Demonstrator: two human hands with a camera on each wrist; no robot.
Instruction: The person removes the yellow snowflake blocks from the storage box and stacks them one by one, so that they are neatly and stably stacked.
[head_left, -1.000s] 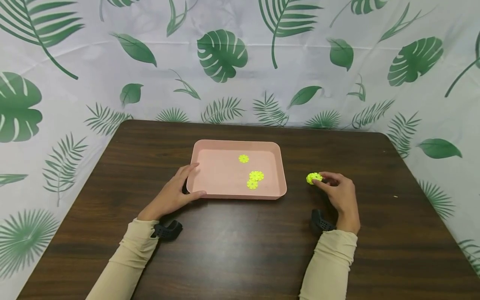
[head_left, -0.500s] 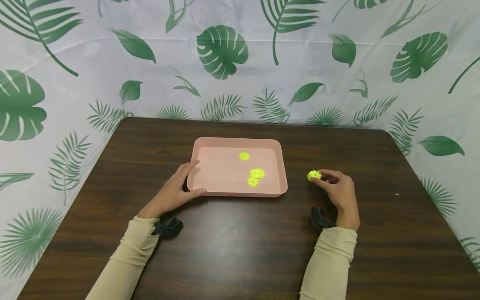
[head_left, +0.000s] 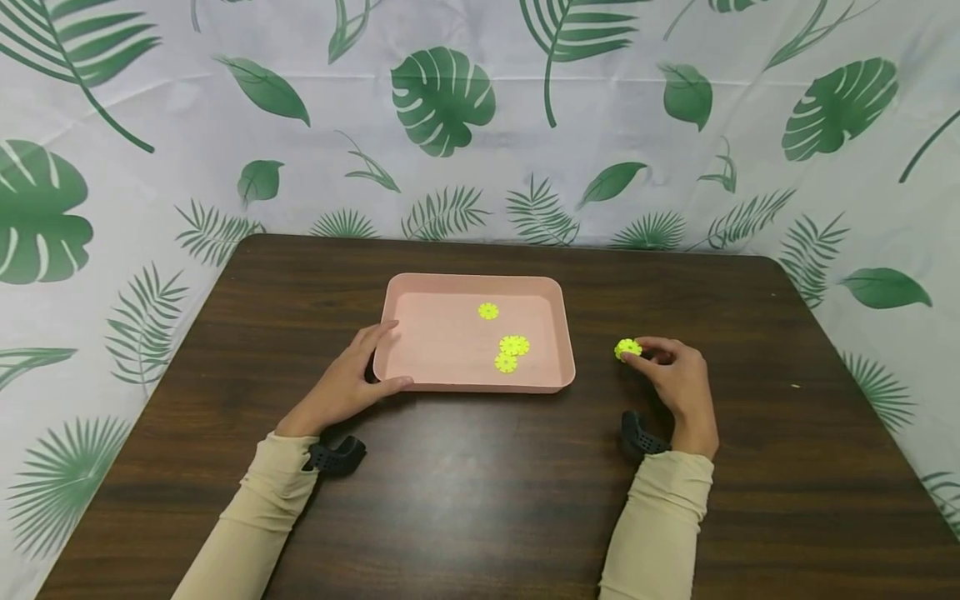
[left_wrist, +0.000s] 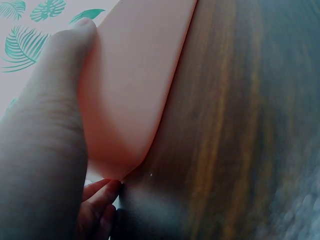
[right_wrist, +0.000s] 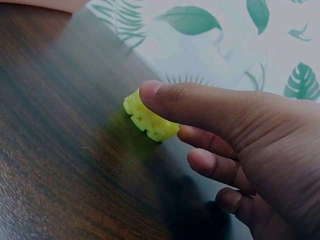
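A shallow pink tray [head_left: 438, 333] rests on the dark wooden table. My left hand [head_left: 337, 387] grips its near left corner, thumb at the front rim and fingers along the left side; the left wrist view shows the thumb against the tray's wall [left_wrist: 135, 75]. Right of the tray, my right hand [head_left: 684, 387] pinches a small stack of bright yellow notched discs [head_left: 626, 347] between thumb and fingers. Close up in the right wrist view, the thumb covers part of the discs [right_wrist: 147, 122], low over the tabletop. Several similar yellow discs [head_left: 506, 363] lie in the tray's right half.
The brown wood-grain table [head_left: 480, 492] reaches back to a white cloth [head_left: 570, 150] printed with green leaves. A tiny pale speck [head_left: 795, 386] lies on the table at the right. Each wrist wears a black strap device [head_left: 337, 457].
The head view has shifted slightly, so the scene sits a little higher in the frame. Both hands, the tray and the discs keep their places.
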